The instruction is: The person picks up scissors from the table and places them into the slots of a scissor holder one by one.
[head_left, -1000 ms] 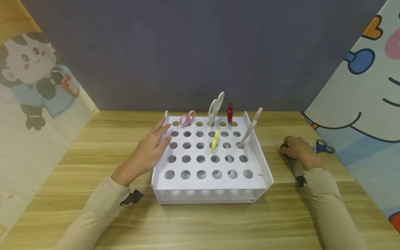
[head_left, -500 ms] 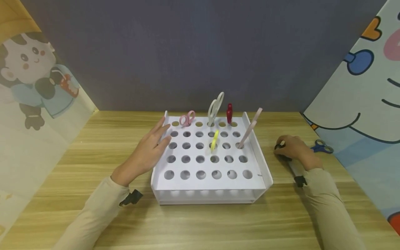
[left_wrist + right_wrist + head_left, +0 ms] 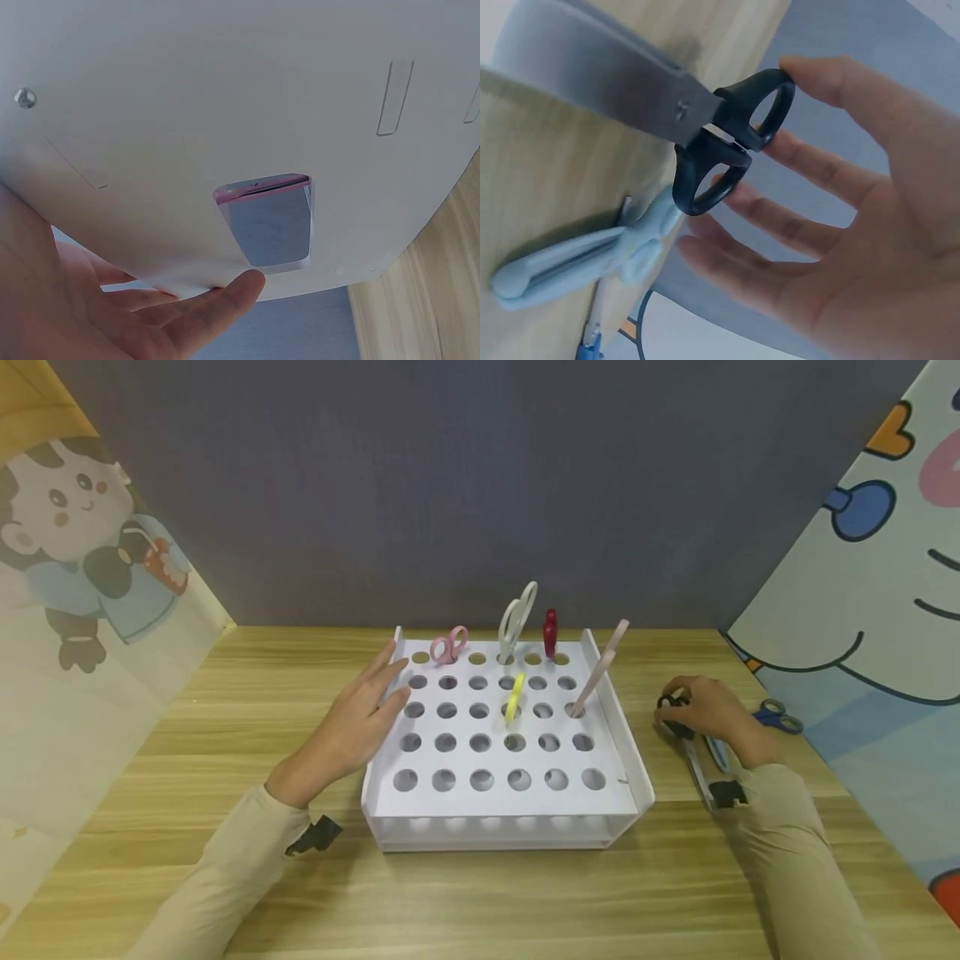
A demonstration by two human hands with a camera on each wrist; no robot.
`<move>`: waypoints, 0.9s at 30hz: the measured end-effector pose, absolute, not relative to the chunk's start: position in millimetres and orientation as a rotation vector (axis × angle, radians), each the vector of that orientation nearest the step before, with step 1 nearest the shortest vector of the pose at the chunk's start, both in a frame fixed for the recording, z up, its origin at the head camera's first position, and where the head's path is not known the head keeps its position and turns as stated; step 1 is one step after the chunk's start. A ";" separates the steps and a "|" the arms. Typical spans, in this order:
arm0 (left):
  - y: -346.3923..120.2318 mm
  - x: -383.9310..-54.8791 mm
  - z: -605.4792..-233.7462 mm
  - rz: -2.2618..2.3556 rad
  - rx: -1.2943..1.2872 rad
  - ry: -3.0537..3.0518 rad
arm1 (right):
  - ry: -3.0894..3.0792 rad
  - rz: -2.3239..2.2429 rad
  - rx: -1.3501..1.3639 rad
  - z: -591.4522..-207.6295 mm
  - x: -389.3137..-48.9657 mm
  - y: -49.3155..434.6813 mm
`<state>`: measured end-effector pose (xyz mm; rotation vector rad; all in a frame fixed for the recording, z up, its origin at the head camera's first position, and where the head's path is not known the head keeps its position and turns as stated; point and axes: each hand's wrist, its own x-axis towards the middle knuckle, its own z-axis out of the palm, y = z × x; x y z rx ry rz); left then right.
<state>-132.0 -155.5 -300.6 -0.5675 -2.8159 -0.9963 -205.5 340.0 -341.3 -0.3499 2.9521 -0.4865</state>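
Note:
My right hand (image 3: 712,710) pinches the handle of a pair of black-handled scissors (image 3: 607,71) between thumb and fingers, right of the white rack (image 3: 461,762). In the right wrist view the thumb meets one handle ring and the steel blades point away from the hand. Light-blue scissors (image 3: 562,266) lie on the table beside them, partly under my right hand in the head view. My left hand (image 3: 348,727) rests on the rack's left side with its fingers extended. Close up, the left wrist view shows the rack's side panel (image 3: 165,135) with a cut-out.
Pink scissors (image 3: 450,646), white scissors (image 3: 513,622), red scissors (image 3: 551,633), yellow scissors (image 3: 515,697) and pale pink scissors (image 3: 600,668) stand in the rack's holes. Blue-handled scissors (image 3: 778,717) lie on the table near the right wall. A grey panel (image 3: 480,493) rises behind.
My right hand has shifted slightly left, drawing the black-handled scissors along. More of the light-blue scissors now shows beside the wrist. The left hand has stayed on the rack.

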 end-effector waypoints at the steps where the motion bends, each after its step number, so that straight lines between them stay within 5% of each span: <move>1: -155.5 -132.0 -300.6 -0.996 -0.568 -2.817 | 2.963 -0.483 -0.364 -340.5 -205.3 339.6; 27: -155.5 -130.7 -299.5 -1.001 -0.569 -2.821 | 3.099 -0.533 -0.430 -304.9 -190.5 313.8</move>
